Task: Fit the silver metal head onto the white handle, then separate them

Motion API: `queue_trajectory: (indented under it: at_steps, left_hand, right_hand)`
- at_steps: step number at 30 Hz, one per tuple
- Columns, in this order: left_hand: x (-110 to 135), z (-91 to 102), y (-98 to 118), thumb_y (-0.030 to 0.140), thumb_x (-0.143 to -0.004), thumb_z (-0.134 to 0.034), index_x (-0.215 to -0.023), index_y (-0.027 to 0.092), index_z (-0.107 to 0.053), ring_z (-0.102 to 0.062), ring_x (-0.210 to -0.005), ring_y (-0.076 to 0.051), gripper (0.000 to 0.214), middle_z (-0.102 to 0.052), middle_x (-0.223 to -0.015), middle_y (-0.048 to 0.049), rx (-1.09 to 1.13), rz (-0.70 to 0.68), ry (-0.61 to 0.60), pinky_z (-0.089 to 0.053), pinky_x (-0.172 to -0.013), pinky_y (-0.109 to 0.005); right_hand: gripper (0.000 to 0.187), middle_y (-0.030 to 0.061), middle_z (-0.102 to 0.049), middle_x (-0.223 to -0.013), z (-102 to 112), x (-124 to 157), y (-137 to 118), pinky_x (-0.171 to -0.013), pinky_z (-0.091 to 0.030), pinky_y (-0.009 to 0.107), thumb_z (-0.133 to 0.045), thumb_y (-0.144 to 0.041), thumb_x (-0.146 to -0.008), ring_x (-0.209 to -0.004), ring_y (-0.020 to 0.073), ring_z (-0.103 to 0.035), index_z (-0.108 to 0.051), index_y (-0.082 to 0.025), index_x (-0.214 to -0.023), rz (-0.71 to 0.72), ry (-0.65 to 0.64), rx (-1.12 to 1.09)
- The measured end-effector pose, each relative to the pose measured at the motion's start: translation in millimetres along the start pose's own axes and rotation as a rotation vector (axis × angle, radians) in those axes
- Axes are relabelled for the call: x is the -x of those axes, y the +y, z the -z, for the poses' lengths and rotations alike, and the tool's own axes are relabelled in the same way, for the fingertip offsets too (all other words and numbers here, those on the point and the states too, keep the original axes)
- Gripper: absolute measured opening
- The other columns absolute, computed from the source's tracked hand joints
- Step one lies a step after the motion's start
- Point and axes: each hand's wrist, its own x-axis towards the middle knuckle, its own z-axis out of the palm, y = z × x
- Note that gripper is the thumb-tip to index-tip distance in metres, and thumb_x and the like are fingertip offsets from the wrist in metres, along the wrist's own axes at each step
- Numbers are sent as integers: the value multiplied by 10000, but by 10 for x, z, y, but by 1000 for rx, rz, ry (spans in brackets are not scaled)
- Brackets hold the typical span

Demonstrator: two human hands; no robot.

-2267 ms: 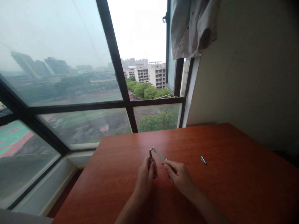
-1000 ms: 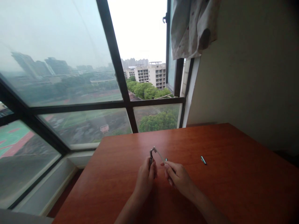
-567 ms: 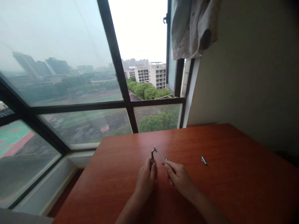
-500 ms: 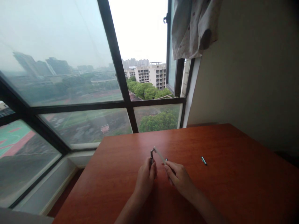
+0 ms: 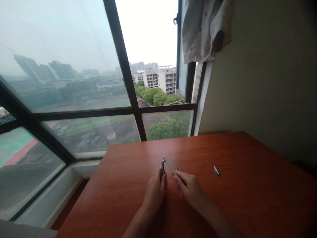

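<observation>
My left hand (image 5: 155, 190) is closed round a small dark metal tool (image 5: 162, 167) with a crooked, shiny tip that points up and away from me. In my right hand (image 5: 189, 185), thumb and fingers pinch a pale slim stick (image 5: 169, 164), which slants up to the left. The stick's far end meets or overlaps the tool's tip; whether they touch I cannot tell. Just beyond my right fingertips shows a tiny teal and dark piece (image 5: 176, 169), mostly hidden. Off to the right, a teal pen cap or similar short piece (image 5: 216, 170) lies on the table.
The reddish-brown wooden table (image 5: 247, 198) reaches to the window (image 5: 165, 108) at the back. A light garment (image 5: 205, 31) hangs at the upper right, beside a plain wall (image 5: 260, 82). A low ledge (image 5: 59, 195) runs along the left.
The tool in my left hand has shifted slightly to the right, and its tip sits a little lower against the stick. My right hand has barely moved.
</observation>
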Motion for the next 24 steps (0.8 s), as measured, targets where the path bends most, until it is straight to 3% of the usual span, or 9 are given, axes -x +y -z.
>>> queue_trajectory:
  at_steps: [12,15,21,24]
  left_hand:
    - [-11,30,38,319,-896,-412,-764,210,-444,-474,-488,-141,174,-512,-575,33,48,13,-16,-315,-484,-229]
    - [-10,44,35,318,-903,-402,-768,209,-442,-480,-490,-138,179,-513,-574,34,51,14,-15,-328,-489,-228]
    - [-29,70,43,329,-902,-400,-789,204,-451,-490,-484,-140,176,-517,-569,33,71,40,5,-348,-491,-230]
    - [-25,50,46,314,-891,-414,-782,203,-468,-490,-490,-138,164,-526,-579,29,58,19,-5,-342,-492,-227]
  right_hand:
    - [315,-34,-509,-560,-13,-3,1,-496,-356,200,-397,-346,-950,-474,103,-503,-575,-172,-757,-35,-23,-41]
    - [353,-35,-506,-551,-26,9,1,-455,-354,190,-377,-375,-955,-434,89,-494,-568,-168,-742,-76,-48,-112]
    - [415,-40,-506,-571,-40,33,-5,-346,-333,167,-344,-463,-950,-365,71,-459,-601,-138,-925,-171,-142,-347]
    - [440,-45,-498,-566,-54,32,23,-327,-323,158,-351,-487,-941,-354,63,-444,-602,-125,-946,-198,-131,-400]
